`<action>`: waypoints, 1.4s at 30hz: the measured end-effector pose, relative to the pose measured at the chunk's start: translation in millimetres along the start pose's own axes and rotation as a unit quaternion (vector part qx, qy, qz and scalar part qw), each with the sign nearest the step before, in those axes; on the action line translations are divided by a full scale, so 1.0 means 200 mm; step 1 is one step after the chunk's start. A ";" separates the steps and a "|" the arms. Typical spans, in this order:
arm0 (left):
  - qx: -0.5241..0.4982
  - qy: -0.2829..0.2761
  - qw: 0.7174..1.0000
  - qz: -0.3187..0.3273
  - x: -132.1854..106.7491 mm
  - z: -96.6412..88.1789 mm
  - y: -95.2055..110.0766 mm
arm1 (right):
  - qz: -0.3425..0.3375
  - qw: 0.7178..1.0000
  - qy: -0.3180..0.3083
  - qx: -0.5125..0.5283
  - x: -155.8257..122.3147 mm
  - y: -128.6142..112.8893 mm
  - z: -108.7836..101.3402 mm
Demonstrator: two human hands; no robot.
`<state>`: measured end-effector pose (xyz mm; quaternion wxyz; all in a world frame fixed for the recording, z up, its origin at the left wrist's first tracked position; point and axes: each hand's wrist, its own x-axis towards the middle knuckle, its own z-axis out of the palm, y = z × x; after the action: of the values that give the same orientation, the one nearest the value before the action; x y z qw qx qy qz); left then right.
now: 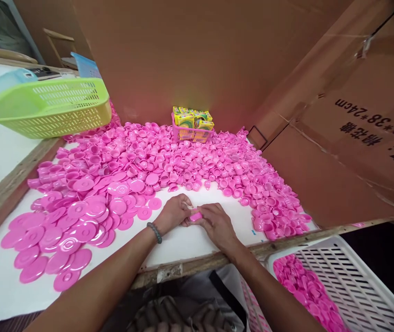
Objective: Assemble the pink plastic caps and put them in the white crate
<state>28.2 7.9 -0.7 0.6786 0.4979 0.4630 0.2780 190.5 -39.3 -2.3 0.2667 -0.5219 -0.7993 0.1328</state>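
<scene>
Between the fingertips of both hands is a small pink plastic piece (196,216), mostly covered, so I cannot tell whether it is a cup or a lid. My left hand (176,211), with a beaded bracelet (154,232) at the wrist, pinches it from the left. My right hand (217,223) closes on it from the right. Both hands are just above the white tabletop (190,251), near its front edge. Pink toy cups (190,166) are heaped in an arc beyond them. Flat pink toy saucers (68,242) lie overlapping to the left.
A pink basket (192,134) of yellow boxes (186,121) stands at the back. Cardboard walls (197,60) enclose the rear and right. A green basket (44,108) sits at the left. Below the wooden table edge, a white crate (349,272) holds pink pieces (307,290).
</scene>
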 end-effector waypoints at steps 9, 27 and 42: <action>0.005 -0.037 0.998 0.040 0.01 -0.03 -0.04 | 0.061 0.998 0.025 0.006 -0.01 -0.04 -0.01; 0.038 0.004 0.998 -0.054 -0.02 0.02 0.00 | 0.080 0.990 -0.002 0.117 0.01 -0.01 0.00; 0.003 0.003 0.999 -0.048 -0.03 0.02 0.02 | 0.008 0.999 0.007 -0.043 -0.03 -0.02 -0.03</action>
<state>28.7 2.5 5.3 0.6881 0.4762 0.4896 0.2450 192.4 -46.0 2.3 0.2490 -0.5398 -0.7983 0.0967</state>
